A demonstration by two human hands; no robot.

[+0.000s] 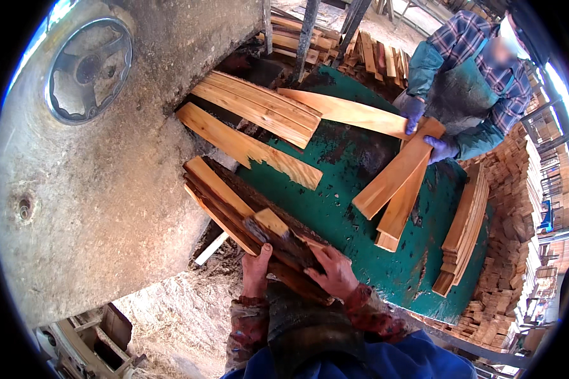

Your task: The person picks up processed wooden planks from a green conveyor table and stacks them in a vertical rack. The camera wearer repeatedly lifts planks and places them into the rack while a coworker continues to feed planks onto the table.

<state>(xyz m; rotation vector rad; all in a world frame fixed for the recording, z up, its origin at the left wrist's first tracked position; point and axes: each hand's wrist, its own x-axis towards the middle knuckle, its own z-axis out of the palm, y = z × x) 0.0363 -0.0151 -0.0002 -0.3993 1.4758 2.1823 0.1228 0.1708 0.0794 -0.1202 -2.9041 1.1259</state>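
Note:
Close to my body lies a bundle of rough boards with dark bark edges [224,211], along the near side of the green table [335,208]. My left hand [256,271] grips the bundle's near left side, thumb on top. On the other side, my right hand [335,273] is closed around a short bark-covered piece [289,246] lying over the boards. The undersides of both hands are hidden. Beyond them rests a board with a ragged edge [253,148], and behind it a stack of sawn planks [259,104].
At the far right, a co-worker in purple gloves [441,148] holds a board [392,174] over other boards. A small plank stack [464,227] lies on the table's right side. To my left stands a dusty machine housing [152,189] with a handwheel [88,69]. Stacked timber [506,252] lines the right.

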